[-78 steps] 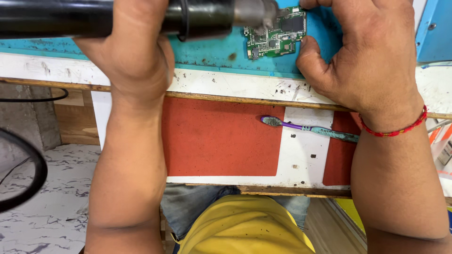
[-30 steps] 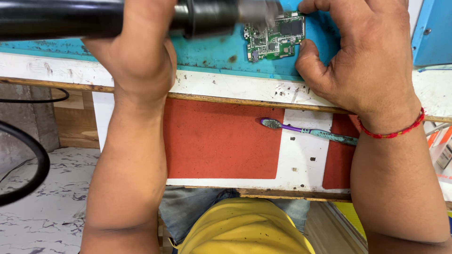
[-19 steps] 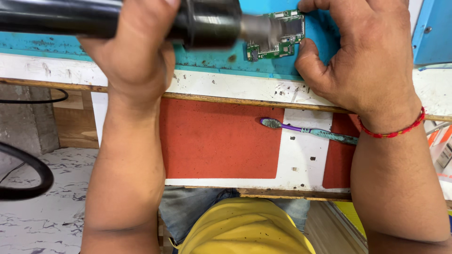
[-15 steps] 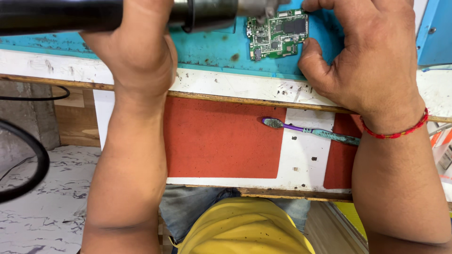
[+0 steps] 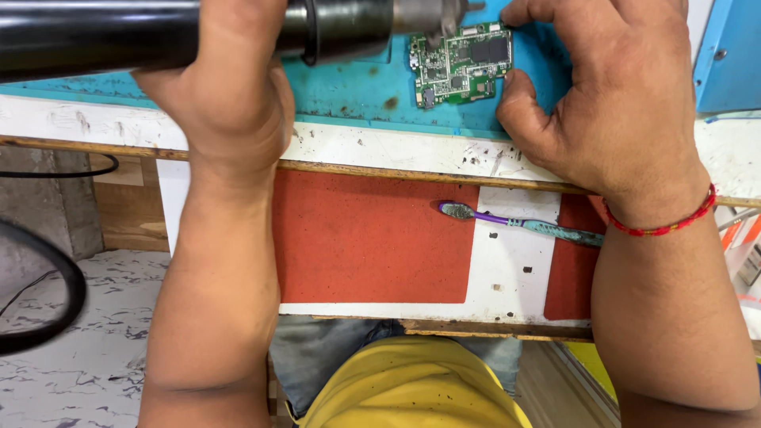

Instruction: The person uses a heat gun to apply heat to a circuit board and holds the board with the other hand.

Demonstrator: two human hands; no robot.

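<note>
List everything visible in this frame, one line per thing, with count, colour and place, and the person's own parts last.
circuit board: 1, green, on the mat at top centre
mat: 1, turquoise, along the top of the bench
heat tool: 1, black with a metal nozzle, top left, tip over the board
toothbrush: 1, purple and teal, on the lower shelf
red panels: 2 in view, red, on the lower white shelf
cable: 1, black, left over the floor
left hand: grips the heat tool
right hand: fingers hold the board's right edge; red thread on the wrist
</note>
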